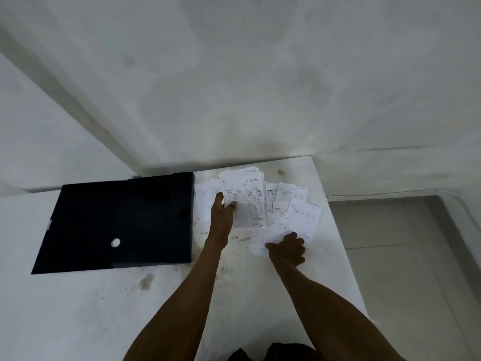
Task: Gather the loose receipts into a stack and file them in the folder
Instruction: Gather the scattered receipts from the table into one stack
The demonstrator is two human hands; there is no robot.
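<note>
- While pinching stack of receipts point(244, 201) at frame centre: left hand point(223, 213), thumb on top.
- Pressing loose receipts point(299, 212) just right: right hand point(287, 247), fingers curled.
- Lying closed at left on table point(78, 308): black folder point(122, 222).

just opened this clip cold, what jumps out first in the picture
The big black folder lying closed on the left of the white table, dark against everything else. Right of it, the left hand holds up a stack of receipts, while the right hand presses on loose receipts fanned out near the table's right edge.
</note>
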